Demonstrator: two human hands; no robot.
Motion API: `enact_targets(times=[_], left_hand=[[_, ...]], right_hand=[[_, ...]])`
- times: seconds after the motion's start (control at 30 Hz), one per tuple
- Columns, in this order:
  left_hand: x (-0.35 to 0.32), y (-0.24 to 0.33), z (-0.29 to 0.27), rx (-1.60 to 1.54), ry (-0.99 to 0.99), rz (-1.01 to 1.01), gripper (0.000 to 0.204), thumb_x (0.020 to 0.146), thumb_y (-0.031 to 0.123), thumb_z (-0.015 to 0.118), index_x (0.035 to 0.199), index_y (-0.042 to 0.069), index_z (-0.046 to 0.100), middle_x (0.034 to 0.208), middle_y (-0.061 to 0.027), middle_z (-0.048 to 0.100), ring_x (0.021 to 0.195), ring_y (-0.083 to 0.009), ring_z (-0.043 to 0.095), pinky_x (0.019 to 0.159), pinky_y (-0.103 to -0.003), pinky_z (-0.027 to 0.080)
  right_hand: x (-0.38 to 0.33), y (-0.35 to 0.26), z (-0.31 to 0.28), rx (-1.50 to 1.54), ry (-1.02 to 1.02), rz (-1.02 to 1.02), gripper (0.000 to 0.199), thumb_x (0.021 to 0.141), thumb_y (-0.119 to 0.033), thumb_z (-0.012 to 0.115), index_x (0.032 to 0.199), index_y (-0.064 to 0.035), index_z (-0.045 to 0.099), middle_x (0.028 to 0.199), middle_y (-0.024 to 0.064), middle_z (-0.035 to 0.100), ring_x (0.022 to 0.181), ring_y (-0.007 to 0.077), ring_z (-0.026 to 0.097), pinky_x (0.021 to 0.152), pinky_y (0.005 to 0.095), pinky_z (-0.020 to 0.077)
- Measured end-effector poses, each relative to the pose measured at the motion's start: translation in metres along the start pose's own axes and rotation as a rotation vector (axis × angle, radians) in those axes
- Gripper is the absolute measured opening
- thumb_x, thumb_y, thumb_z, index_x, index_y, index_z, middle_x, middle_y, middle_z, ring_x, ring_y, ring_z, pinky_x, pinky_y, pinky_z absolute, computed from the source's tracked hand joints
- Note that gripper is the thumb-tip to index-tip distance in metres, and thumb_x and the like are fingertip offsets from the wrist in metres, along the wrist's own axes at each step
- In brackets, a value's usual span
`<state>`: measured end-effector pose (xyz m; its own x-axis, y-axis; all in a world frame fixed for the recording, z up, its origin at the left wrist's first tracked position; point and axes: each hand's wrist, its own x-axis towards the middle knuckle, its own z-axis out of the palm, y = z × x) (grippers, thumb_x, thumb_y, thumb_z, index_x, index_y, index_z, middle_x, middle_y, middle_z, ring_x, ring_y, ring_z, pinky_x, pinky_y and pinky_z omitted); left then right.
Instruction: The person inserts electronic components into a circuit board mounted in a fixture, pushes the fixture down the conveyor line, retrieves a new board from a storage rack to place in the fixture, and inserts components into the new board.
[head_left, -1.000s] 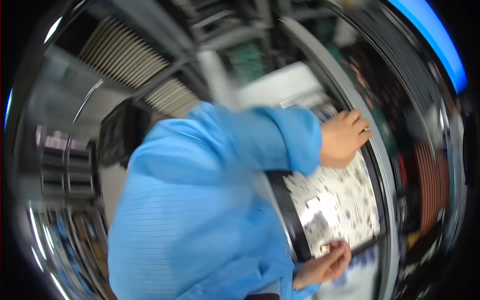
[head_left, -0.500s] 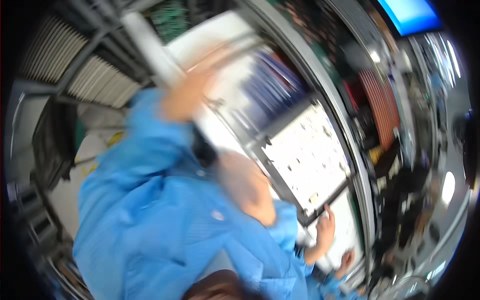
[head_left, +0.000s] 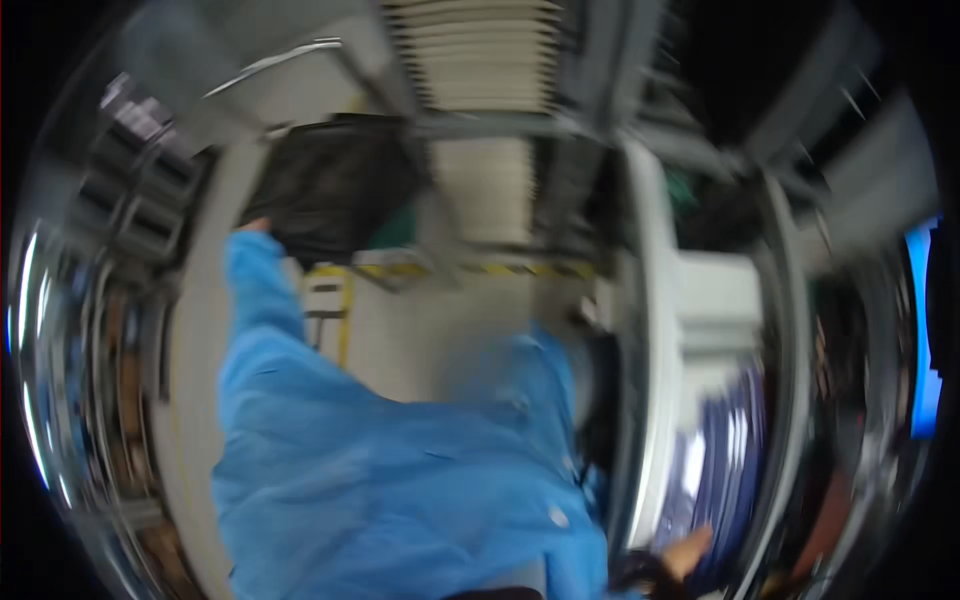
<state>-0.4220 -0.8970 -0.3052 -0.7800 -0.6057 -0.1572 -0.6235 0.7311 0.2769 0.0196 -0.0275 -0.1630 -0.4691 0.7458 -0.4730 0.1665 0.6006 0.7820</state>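
My left arm in its blue sleeve reaches out to the left. At its end my left hand shows only as a small blurred patch, beside the near-left corner of a dark, flat-sided object. Whether it touches that object I cannot tell, and its fingers are smeared. At the lower right, what seems to be my right hand lies over dark blue panels on the white bench. A dark band is at its wrist. Motion blurs its fingers; I see no clear object in them.
A grey rack with stacked pale slats stands ahead. Yellow-and-black tape marks the floor. Shelving runs along the left. At the far right edge is a blue screen.
The view has swung left, away from the white panel and another person's hands. My left hand has left the bench side and now reaches toward the dark object.
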Motion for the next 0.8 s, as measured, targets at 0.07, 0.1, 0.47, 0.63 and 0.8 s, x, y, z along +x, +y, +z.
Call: enact_targets(times=[0.07, 0.1, 0.47, 0.63, 0.8], left_hand=[[0.015, -0.026, -0.080, -0.036, 0.273, -0.273, 0.047, 0.085, 0.033, 0.056, 0.115, -0.003, 0.062, 0.124, -0.0222, 0.058, 0.116, -0.0388, 0.053, 0.098, -0.042, 0.042], [0.007, -0.064, -0.115, -0.062, 0.384, -0.409, 0.049, 0.085, 0.035, 0.057, 0.115, -0.003, 0.062, 0.124, -0.0226, 0.058, 0.117, -0.0395, 0.053, 0.098, -0.042, 0.042], [-0.276, 0.097, -0.192, -1.766, 0.584, 0.414, 0.053, 0.071, -0.013, 0.053, 0.121, -0.001, 0.044, 0.106, -0.0147, 0.058, 0.100, -0.0333, 0.060, 0.089, -0.058, 0.053], [-0.368, 0.131, -0.171, -1.775, 0.321, 0.344, 0.067, 0.072, 0.001, 0.054, 0.138, -0.002, 0.039, 0.142, -0.0180, 0.041, 0.126, -0.0398, 0.044, 0.105, -0.050, 0.039], [-0.405, 0.207, -0.154, -1.953, -0.185, 0.557, 0.064, 0.091, 0.020, 0.043, 0.146, -0.005, 0.021, 0.147, -0.0204, 0.035, 0.135, -0.0373, 0.035, 0.114, -0.047, 0.025]], right_hand=[[-0.002, -0.039, -0.144, 0.541, 0.440, -0.086, 0.038, 0.101, -0.021, 0.041, 0.129, 0.0033, 0.049, 0.129, 0.0210, 0.052, 0.117, 0.0302, 0.051, 0.101, 0.0386, 0.0387], [-0.044, -0.034, -0.221, 1.071, 0.707, -0.108, 0.037, 0.100, -0.023, 0.045, 0.122, 0.0066, 0.054, 0.119, 0.0259, 0.056, 0.108, 0.0365, 0.055, 0.095, 0.0417, 0.0431], [-0.100, -0.192, -0.376, 1.722, -0.030, -1.796, 0.047, 0.099, -0.021, 0.051, 0.142, -0.0056, 0.037, 0.139, 0.0142, 0.046, 0.125, 0.0223, 0.046, 0.102, 0.0366, 0.0401], [-0.117, -0.225, -0.393, 2.001, -0.618, -1.566, 0.059, 0.100, -0.036, 0.047, 0.146, -0.0058, 0.027, 0.130, 0.0112, 0.050, 0.113, 0.0177, 0.050, 0.100, 0.0361, 0.0401], [-0.100, -0.112, -0.325, 2.710, -0.567, -1.363, 0.035, 0.100, -0.015, 0.046, 0.132, -0.0033, 0.037, 0.107, 0.0110, 0.059, 0.081, 0.0159, 0.060, 0.069, 0.0364, 0.0593]])
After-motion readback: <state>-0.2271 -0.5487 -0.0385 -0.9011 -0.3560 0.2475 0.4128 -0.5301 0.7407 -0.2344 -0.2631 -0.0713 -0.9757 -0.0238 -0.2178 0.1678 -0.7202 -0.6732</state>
